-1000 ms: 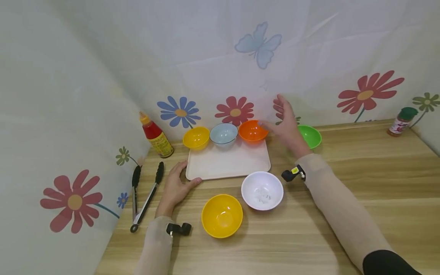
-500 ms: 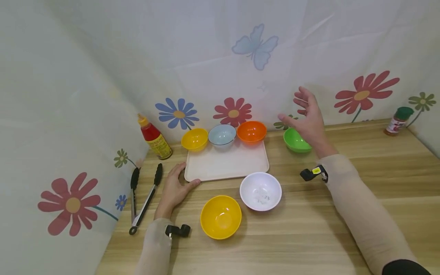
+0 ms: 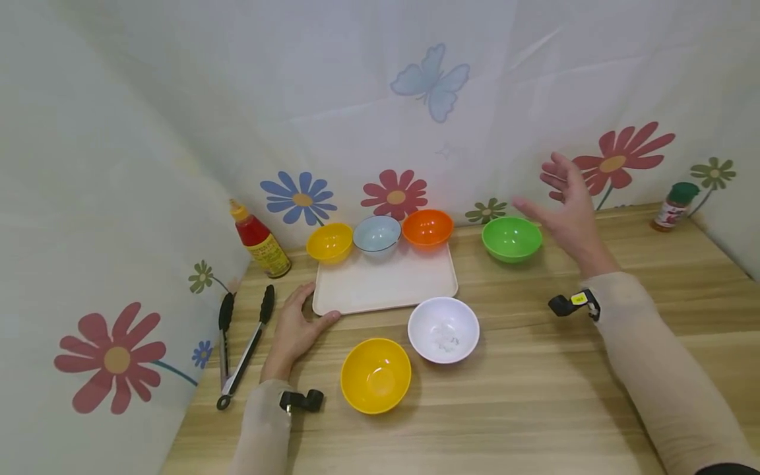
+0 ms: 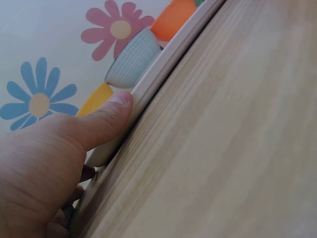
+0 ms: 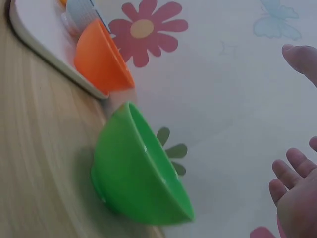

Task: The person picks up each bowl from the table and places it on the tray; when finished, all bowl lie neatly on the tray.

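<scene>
My left hand (image 3: 294, 330) holds the front left corner of a white rectangular tray (image 3: 386, 290), fingers at the side and thumb (image 4: 111, 116) along the front edge. Along the tray's back stand a small yellow bowl (image 3: 330, 244), a light blue bowl (image 3: 377, 236) and an orange bowl (image 3: 427, 229). My right hand (image 3: 572, 214) is raised with fingers spread and nothing in it, above and right of a green bowl (image 3: 512, 240). That green bowl (image 5: 136, 173) sits on the table, apart from the tray, in the right wrist view too.
In front of the tray stand a white bowl (image 3: 443, 330) with bits of something pale inside and a larger yellow bowl (image 3: 376, 376). Black-tipped tongs (image 3: 243, 356) and a red sauce bottle (image 3: 259, 241) are at left. A green-capped jar (image 3: 675, 206) stands far right.
My right hand has moved right, away from the orange bowl and past the green one, which now shows whole. My left hand stays at the tray corner. The head view has shifted slightly.
</scene>
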Demonstrator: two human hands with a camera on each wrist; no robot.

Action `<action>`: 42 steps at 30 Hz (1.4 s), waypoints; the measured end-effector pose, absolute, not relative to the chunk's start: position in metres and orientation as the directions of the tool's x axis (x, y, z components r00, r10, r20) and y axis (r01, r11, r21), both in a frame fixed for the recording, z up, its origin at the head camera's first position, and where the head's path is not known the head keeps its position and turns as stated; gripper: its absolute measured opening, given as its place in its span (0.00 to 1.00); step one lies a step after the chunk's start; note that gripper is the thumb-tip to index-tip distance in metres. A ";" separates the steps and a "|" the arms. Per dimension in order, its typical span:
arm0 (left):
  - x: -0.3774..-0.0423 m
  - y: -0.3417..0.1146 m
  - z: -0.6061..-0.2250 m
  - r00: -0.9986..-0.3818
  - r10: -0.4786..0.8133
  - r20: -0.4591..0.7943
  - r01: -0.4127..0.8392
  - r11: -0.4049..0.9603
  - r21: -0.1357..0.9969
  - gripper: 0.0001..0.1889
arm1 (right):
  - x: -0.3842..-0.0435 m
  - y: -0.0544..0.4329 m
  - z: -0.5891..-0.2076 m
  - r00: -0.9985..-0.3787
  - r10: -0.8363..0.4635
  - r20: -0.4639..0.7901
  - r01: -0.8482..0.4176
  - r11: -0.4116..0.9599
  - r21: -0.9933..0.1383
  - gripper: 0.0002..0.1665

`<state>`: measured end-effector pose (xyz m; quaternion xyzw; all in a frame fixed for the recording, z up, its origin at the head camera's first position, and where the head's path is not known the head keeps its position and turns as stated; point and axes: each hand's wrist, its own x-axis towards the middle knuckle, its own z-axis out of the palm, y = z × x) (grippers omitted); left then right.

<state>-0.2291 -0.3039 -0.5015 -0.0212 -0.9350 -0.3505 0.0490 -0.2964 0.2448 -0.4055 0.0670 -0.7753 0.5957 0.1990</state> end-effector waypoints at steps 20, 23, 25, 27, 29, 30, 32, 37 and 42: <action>-0.228 -0.305 -0.501 -0.997 -0.011 0.081 0.045 0.757 0.652 0.53 | -0.300 0.262 -0.479 -0.980 -0.081 0.180 -0.196 0.295 -0.935 0.70; -0.228 -0.304 -0.501 -0.997 -0.014 0.079 0.041 0.757 0.652 0.53 | -0.300 0.259 -0.485 -0.982 -0.106 0.159 -0.187 0.351 -0.917 0.72; -0.228 -0.304 -0.500 -0.997 -0.015 0.078 0.039 0.760 0.649 0.53 | -0.299 0.258 -0.488 -0.983 -0.112 0.146 -0.178 0.384 -0.906 0.73; -0.229 -0.304 -0.500 -0.997 -0.015 0.079 0.040 0.764 0.644 0.53 | -0.299 0.257 -0.490 -0.985 -0.110 0.136 -0.169 0.402 -0.900 0.74; -0.229 -0.304 -0.500 -0.997 -0.014 0.078 0.039 0.767 0.640 0.53 | -0.299 0.258 -0.491 -0.985 -0.108 0.135 -0.168 0.410 -0.897 0.75; -0.229 -0.304 -0.499 -0.997 -0.014 0.076 0.039 0.768 0.639 0.53 | -0.298 0.257 -0.490 -0.985 -0.109 0.132 -0.166 0.416 -0.894 0.75; -0.230 -0.303 -0.499 -0.997 -0.014 0.074 0.037 0.769 0.638 0.53 | -0.299 0.258 -0.491 -0.985 -0.113 0.129 -0.166 0.429 -0.888 0.75; -0.229 -0.304 -0.497 -0.997 -0.013 0.078 0.040 0.763 0.645 0.53 | -0.298 0.257 -0.490 -0.987 -0.122 0.108 -0.153 0.457 -0.876 0.75; -0.230 -0.304 -0.499 -0.997 -0.005 0.077 0.046 0.766 0.641 0.53 | -0.296 0.257 -0.492 -0.987 -0.121 0.105 -0.150 0.461 -0.875 0.73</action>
